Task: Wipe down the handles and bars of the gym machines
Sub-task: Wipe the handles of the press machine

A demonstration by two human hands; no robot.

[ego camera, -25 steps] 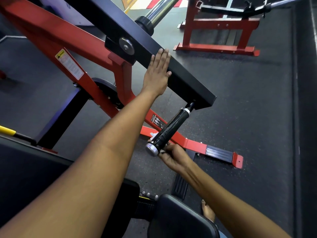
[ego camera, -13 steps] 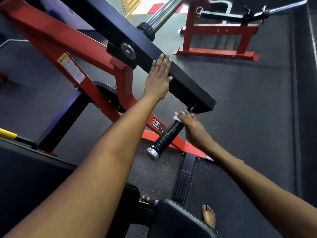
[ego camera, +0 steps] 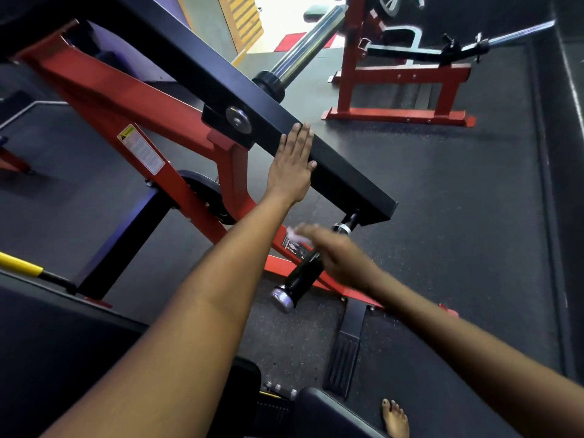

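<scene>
A black lever arm (ego camera: 347, 181) of the red-framed machine (ego camera: 126, 99) slants across the head view. My left hand (ego camera: 292, 167) lies flat against its side, fingers straight. Below the arm's end hangs a black handle (ego camera: 305, 275) with a chrome collar (ego camera: 343, 228) and a silver end cap (ego camera: 282, 299). My right hand (ego camera: 336, 252), blurred by motion, lies over the handle's middle and holds a small white wipe (ego camera: 295, 233) at its fingertips against the grip. The hand hides the upper half of the grip.
A chrome bar sleeve (ego camera: 308, 47) sticks out from the lever arm. A second red machine (ego camera: 395, 113) stands at the back right. Black seat pads (ego camera: 331, 415) lie below me, a ribbed footplate (ego camera: 346, 349) and a bare foot (ego camera: 395, 418) on the rubber floor.
My right hand with the wipe slid from the handle's end cap up to the collar, then back down to the middle. My left hand stayed flat on the lever arm.
</scene>
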